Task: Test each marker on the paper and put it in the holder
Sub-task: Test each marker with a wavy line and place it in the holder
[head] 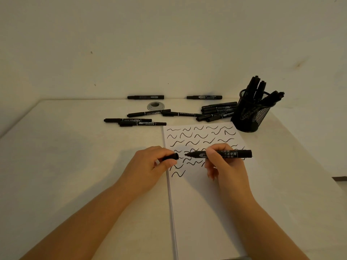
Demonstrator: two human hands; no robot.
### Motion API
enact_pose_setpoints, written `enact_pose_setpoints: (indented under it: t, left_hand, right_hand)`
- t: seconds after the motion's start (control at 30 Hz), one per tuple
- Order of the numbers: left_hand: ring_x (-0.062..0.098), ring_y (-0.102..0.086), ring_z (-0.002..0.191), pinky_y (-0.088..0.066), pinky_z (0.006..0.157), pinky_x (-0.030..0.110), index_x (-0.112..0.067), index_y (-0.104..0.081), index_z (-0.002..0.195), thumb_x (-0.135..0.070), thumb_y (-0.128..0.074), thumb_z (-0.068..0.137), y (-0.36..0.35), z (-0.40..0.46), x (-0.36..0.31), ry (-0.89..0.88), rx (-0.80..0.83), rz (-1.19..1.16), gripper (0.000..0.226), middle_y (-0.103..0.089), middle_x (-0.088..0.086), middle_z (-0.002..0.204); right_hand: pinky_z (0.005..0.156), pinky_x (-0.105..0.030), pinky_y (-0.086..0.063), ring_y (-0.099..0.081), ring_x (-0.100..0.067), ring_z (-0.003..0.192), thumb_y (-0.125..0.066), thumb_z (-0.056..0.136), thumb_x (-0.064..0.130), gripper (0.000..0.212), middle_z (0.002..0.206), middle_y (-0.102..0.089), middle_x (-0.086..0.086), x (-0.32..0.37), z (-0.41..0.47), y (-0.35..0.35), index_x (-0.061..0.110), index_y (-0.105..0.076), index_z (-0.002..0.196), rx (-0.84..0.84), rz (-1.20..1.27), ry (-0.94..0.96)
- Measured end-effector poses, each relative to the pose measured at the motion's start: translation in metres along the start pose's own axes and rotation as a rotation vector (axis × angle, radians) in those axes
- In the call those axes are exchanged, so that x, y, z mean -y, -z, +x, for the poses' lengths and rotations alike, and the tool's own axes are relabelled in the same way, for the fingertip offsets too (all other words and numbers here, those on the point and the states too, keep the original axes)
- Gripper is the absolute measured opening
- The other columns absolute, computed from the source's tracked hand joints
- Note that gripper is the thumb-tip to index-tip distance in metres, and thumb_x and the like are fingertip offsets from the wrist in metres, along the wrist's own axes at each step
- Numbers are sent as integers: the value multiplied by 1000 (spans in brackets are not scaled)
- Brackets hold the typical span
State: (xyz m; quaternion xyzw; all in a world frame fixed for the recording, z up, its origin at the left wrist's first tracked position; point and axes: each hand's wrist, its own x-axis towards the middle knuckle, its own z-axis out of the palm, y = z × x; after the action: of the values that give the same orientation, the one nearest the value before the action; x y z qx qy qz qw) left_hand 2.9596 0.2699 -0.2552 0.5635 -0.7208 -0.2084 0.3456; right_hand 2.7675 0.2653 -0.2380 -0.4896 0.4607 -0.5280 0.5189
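Observation:
My right hand [223,162] grips a black marker [234,154] held level above the white paper [202,203], its bare tip pointing left. My left hand [150,166] pinches the marker's black cap [171,157], a small gap away from the tip. The paper carries several rows of black squiggles [199,136]. A black mesh holder [251,114] stands past the paper's far right corner with several markers upright in it. Several more black markers [217,111] lie loose on the table beyond the paper.
The white table [75,166] meets a wall at the back, where two markers [145,97] rest against it. A round grey cable grommet [155,106] sits in the tabletop. A pair of markers [135,121] lies left of the paper's top edge.

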Motion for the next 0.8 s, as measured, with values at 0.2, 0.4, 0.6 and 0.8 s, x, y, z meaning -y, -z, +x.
enact_pose_setpoints:
  t: [0.2,0.4,0.6,0.8]
  left_hand:
    - [-5,-51,78,-35,64,6,-22,-69,98,-24,-60,86,0,-1,-4,-31,14,16,14,-55,-25,74]
    - [-1,-49,74,-37,64,13,-23,-68,96,-38,-52,84,2,-3,-12,-79,29,57,25,-52,-25,72]
    - [1,-45,72,-34,66,11,-20,-69,98,-36,-52,83,3,-5,-21,-163,42,125,28,-49,-23,73]
    - [0,-49,77,-41,68,15,-18,-69,95,-40,-50,82,3,-9,-30,-236,-37,97,31,-52,-25,78]
  right_hand:
    - [41,-20,-35,-45,-12,44,-55,88,16,28,52,-57,-1,-1,0,-2,24,-62,63,53,96,-40]
    - [41,-20,-37,-48,-12,44,-58,85,14,25,52,-60,-2,-2,-1,-5,25,-63,64,90,66,-11]
    - [41,-20,-37,-49,-13,43,-56,76,22,18,50,-58,-2,-2,-5,-6,24,-58,58,184,30,28]
    - [37,-20,-34,-43,-16,38,-47,78,25,26,45,-54,-7,-5,-4,-6,20,-59,56,193,157,-29]
